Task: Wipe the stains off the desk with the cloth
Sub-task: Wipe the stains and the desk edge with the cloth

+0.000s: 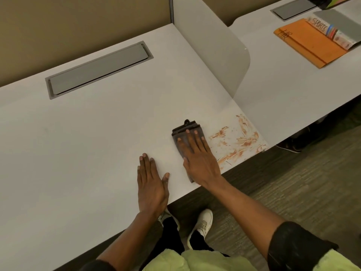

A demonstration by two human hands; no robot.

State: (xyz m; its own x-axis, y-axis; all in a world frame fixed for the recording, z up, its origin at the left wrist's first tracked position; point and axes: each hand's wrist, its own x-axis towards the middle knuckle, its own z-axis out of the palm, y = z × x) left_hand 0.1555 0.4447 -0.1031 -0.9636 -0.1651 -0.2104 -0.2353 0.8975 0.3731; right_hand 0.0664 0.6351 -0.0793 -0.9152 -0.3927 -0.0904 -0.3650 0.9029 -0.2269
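A folded dark grey cloth (180,133) lies flat on the white desk (97,143) near its front right corner. My right hand (197,159) presses flat on top of the cloth, fingers spread and pointing away from me. Orange-brown smeared stains (237,140) cover the desk corner just right of the cloth, apart from it. My left hand (151,182) rests palm down on the bare desk to the left of the cloth, holding nothing.
A grey cable hatch (97,69) is set in the desk at the back. A white divider panel (214,49) separates this desk from the neighbouring one, which bears an orange folder (308,45) and papers. The desk's front edge runs just under my wrists.
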